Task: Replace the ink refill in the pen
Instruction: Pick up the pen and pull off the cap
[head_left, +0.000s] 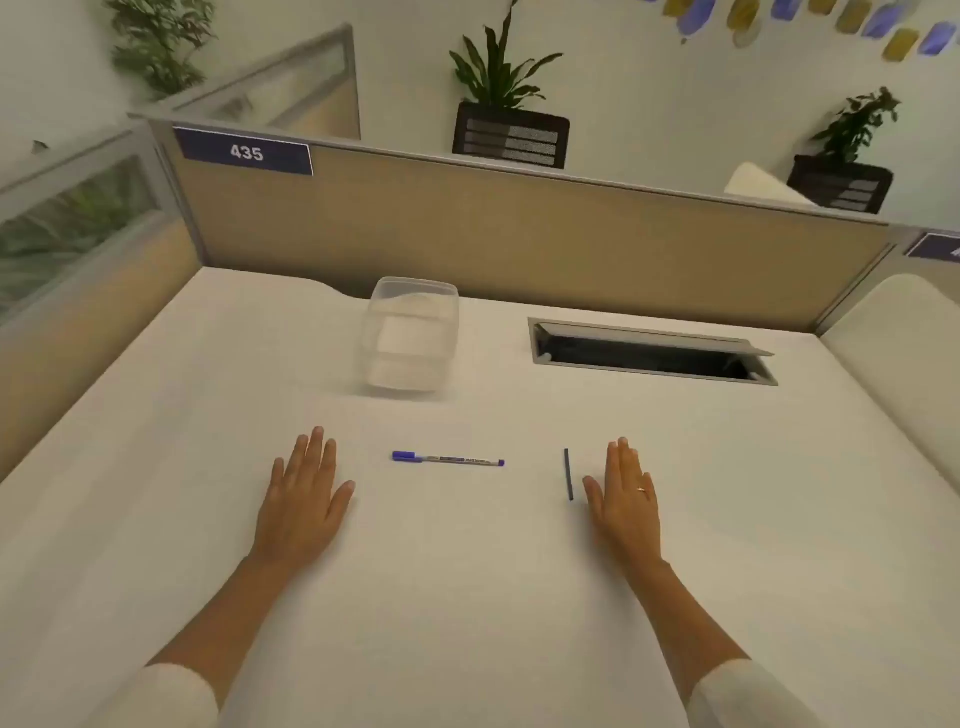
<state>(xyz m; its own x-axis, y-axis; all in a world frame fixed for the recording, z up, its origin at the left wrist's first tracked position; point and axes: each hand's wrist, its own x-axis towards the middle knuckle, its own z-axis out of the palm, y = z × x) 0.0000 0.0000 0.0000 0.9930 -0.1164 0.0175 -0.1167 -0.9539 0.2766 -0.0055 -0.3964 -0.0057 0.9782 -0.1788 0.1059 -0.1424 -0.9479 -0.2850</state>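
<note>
A capped pen (448, 459) with a blue cap at its left end and a clear barrel lies crosswise on the white desk (467, 597), between my two hands. A thin dark ink refill (568, 474) lies lengthwise just left of my right hand (626, 499). My left hand (306, 496) rests flat, palm down, a short way left of the pen. My right hand also lies flat with a ring on one finger. Neither hand touches the pen or the refill.
A clear plastic container (410, 340) stands at the back of the desk, behind the pen. An open cable hatch (649, 353) is cut into the desk at the back right. A beige partition (519, 228) closes the far edge.
</note>
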